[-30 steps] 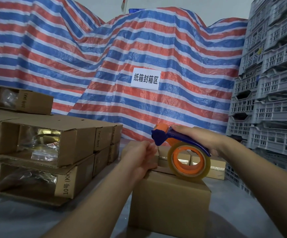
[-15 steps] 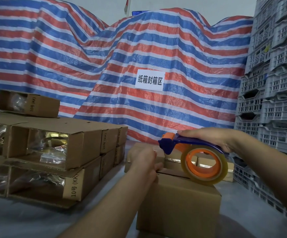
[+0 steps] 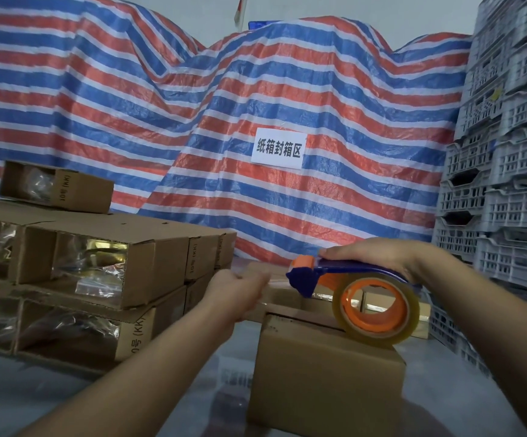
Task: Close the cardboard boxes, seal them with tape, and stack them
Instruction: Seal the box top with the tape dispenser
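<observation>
1. The cardboard box (image 3: 325,373) sits near centre, right of the stacked boxes (image 3: 98,279).
2. My right hand (image 3: 378,257) curls over the tape dispenser (image 3: 360,294) resting on the box top.
3. My left hand (image 3: 240,288) is blurred; I cannot tell its fingers. I judge the tape could twist and stick crooked.

Right hand (image 3: 378,258) grips from above; left hand (image 3: 235,291) curled, pinching.

Open floor (image 3: 67,389) lies near left of the closed box (image 3: 325,380), hemmed by stacked cartons (image 3: 104,279) at left, crates (image 3: 508,200) at right and the tarp (image 3: 256,200) behind.
</observation>
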`<action>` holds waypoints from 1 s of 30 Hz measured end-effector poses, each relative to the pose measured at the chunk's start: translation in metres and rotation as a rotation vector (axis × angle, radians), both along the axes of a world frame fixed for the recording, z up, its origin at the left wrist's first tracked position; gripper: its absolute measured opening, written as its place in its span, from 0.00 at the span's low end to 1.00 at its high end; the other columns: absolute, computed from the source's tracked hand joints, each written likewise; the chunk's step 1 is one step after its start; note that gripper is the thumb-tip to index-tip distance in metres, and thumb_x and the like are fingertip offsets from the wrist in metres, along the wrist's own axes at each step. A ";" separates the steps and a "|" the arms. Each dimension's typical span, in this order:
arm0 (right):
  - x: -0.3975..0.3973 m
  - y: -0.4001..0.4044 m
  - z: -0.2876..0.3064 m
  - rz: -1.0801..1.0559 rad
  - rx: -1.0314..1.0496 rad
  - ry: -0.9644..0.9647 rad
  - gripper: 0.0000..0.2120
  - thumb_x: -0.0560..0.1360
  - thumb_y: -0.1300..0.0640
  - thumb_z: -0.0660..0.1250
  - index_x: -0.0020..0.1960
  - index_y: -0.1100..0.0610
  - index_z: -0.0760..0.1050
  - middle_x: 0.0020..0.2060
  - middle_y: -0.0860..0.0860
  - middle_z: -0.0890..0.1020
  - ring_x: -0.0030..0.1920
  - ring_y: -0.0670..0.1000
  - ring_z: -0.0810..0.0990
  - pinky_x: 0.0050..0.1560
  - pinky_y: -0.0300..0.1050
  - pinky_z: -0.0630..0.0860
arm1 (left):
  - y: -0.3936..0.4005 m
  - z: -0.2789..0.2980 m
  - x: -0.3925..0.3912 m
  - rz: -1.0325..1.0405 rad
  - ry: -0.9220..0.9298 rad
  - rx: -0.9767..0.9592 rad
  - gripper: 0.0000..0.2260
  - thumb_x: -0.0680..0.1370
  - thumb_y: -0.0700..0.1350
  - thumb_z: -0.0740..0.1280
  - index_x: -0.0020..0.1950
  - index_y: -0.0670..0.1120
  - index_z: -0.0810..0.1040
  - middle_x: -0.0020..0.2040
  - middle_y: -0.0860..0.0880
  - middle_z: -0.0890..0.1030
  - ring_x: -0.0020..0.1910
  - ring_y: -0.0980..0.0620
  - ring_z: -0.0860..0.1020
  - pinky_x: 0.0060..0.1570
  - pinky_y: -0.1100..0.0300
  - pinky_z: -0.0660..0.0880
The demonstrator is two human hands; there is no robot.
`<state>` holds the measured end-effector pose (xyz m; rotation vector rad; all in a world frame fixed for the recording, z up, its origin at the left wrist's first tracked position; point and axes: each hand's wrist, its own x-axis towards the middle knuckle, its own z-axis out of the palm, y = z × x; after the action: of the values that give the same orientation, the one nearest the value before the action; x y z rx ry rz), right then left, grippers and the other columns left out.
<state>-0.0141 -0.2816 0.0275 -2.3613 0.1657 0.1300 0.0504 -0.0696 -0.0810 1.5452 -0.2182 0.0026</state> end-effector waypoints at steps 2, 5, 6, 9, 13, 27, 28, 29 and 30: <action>0.006 0.006 0.002 0.027 -0.085 0.012 0.24 0.77 0.39 0.67 0.63 0.56 0.73 0.43 0.53 0.86 0.38 0.48 0.84 0.41 0.41 0.80 | 0.008 -0.007 0.000 -0.013 -0.009 0.062 0.09 0.78 0.49 0.70 0.52 0.44 0.79 0.38 0.49 0.77 0.32 0.55 0.73 0.26 0.65 0.70; 0.012 0.013 0.004 0.051 -0.205 0.023 0.22 0.78 0.38 0.65 0.61 0.54 0.74 0.44 0.52 0.87 0.39 0.48 0.85 0.43 0.40 0.80 | 0.012 -0.015 0.000 -0.028 0.011 0.080 0.07 0.78 0.46 0.70 0.52 0.44 0.79 0.39 0.49 0.78 0.33 0.54 0.72 0.29 0.63 0.69; 0.014 0.015 0.004 0.054 -0.229 0.027 0.22 0.78 0.37 0.65 0.60 0.54 0.74 0.43 0.52 0.87 0.39 0.48 0.85 0.41 0.39 0.80 | 0.013 -0.017 0.000 -0.028 0.016 0.077 0.07 0.78 0.45 0.70 0.51 0.43 0.79 0.38 0.49 0.78 0.32 0.55 0.72 0.29 0.64 0.69; 0.018 0.018 0.005 0.050 -0.230 0.049 0.23 0.77 0.38 0.66 0.60 0.55 0.73 0.40 0.51 0.87 0.36 0.47 0.85 0.37 0.37 0.79 | 0.012 -0.023 0.000 -0.027 0.043 0.080 0.06 0.78 0.45 0.69 0.50 0.43 0.78 0.39 0.48 0.78 0.31 0.54 0.71 0.27 0.65 0.68; 0.021 0.022 0.006 0.038 -0.271 0.086 0.23 0.76 0.37 0.66 0.59 0.56 0.75 0.39 0.51 0.86 0.34 0.47 0.84 0.36 0.38 0.79 | 0.012 -0.031 0.002 -0.039 0.074 0.060 0.06 0.77 0.44 0.69 0.51 0.43 0.78 0.39 0.48 0.78 0.31 0.54 0.70 0.27 0.64 0.68; 0.037 0.031 0.007 0.042 -0.386 0.165 0.25 0.75 0.36 0.67 0.60 0.54 0.75 0.42 0.50 0.87 0.40 0.48 0.86 0.40 0.39 0.80 | 0.005 -0.060 0.012 -0.092 0.215 0.040 0.07 0.78 0.49 0.70 0.47 0.45 0.78 0.33 0.52 0.77 0.26 0.56 0.68 0.24 0.65 0.67; 0.037 0.030 0.007 0.045 -0.383 0.163 0.25 0.75 0.36 0.67 0.60 0.54 0.75 0.42 0.50 0.87 0.40 0.48 0.86 0.40 0.39 0.80 | 0.003 -0.061 0.010 -0.103 0.229 0.037 0.07 0.78 0.49 0.69 0.48 0.45 0.79 0.33 0.52 0.77 0.27 0.56 0.68 0.24 0.65 0.67; 0.038 0.030 0.006 0.049 -0.381 0.163 0.24 0.75 0.36 0.66 0.60 0.54 0.75 0.42 0.50 0.87 0.40 0.48 0.86 0.39 0.38 0.80 | 0.002 -0.061 0.009 -0.118 0.237 0.040 0.07 0.78 0.49 0.69 0.49 0.45 0.79 0.33 0.52 0.76 0.27 0.56 0.68 0.24 0.65 0.67; 0.038 0.029 0.006 0.053 -0.383 0.164 0.24 0.75 0.36 0.66 0.60 0.54 0.75 0.41 0.50 0.87 0.39 0.48 0.86 0.38 0.38 0.79 | 0.001 -0.062 0.007 -0.132 0.238 0.048 0.08 0.79 0.49 0.68 0.51 0.45 0.79 0.34 0.51 0.76 0.27 0.56 0.67 0.24 0.64 0.66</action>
<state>0.0235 -0.2524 0.0339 -2.7376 0.2235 0.3450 0.0574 -0.0691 -0.1426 1.5610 -0.1315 -0.2915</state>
